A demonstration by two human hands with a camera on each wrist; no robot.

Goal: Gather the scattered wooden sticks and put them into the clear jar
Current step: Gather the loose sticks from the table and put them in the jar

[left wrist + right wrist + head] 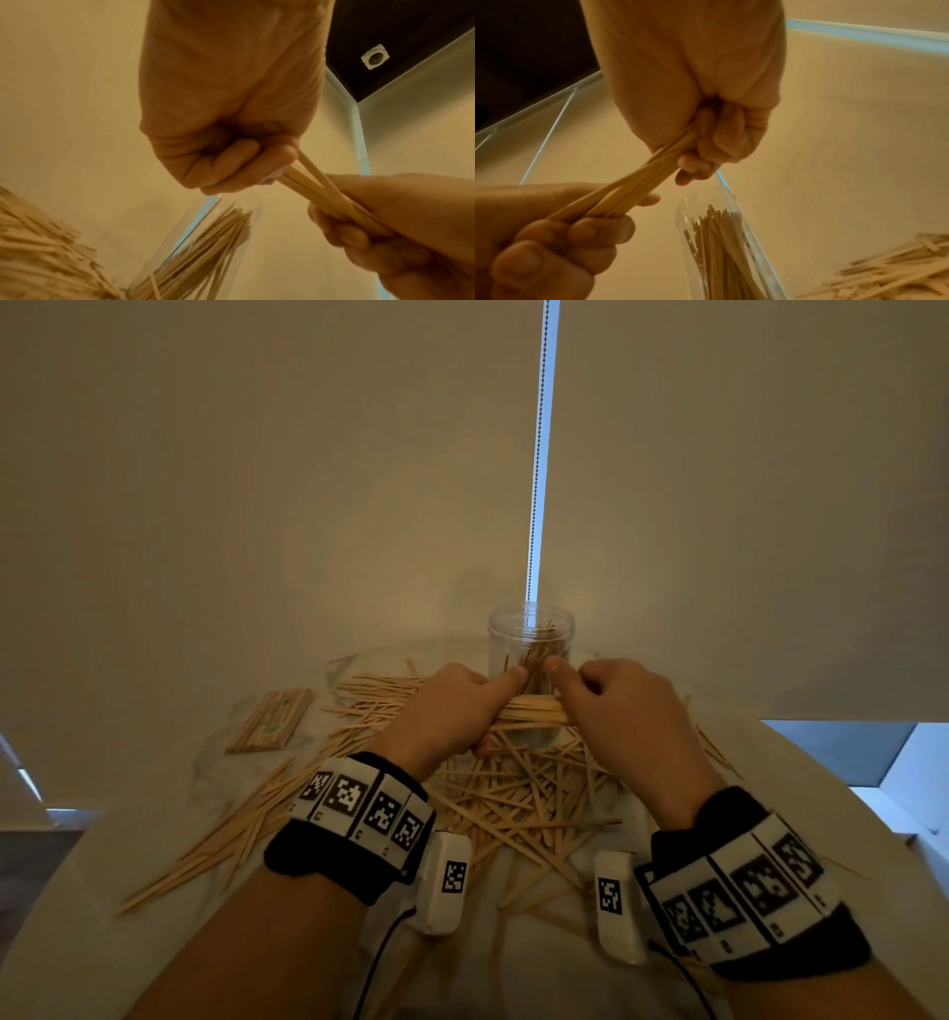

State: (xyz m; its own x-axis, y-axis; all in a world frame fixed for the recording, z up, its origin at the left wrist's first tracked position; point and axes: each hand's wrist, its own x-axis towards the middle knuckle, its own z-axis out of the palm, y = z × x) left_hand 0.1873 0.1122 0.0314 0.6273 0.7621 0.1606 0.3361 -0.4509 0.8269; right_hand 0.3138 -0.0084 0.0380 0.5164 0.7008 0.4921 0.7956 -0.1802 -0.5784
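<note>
Both hands hold one bundle of wooden sticks point(531, 711) level, just above the pile and in front of the clear jar point(531, 639). My left hand point(452, 706) grips its left end, fingers curled round it point(231, 162). My right hand point(611, 706) grips the right end point(706, 142). The bundle point(321, 192) point(639, 182) spans the short gap between the fists. The jar point(205, 243) point(721, 243) stands upright with several sticks in it. Many loose sticks point(513, 803) lie scattered on the white table point(102, 942).
A flat packet of sticks point(271, 720) lies at the left rear of the table. More loose sticks point(246, 829) fan out to the front left. A wall and a blind with a bead chain point(539, 454) rise right behind the jar. The table's right edge point(842, 793) is close.
</note>
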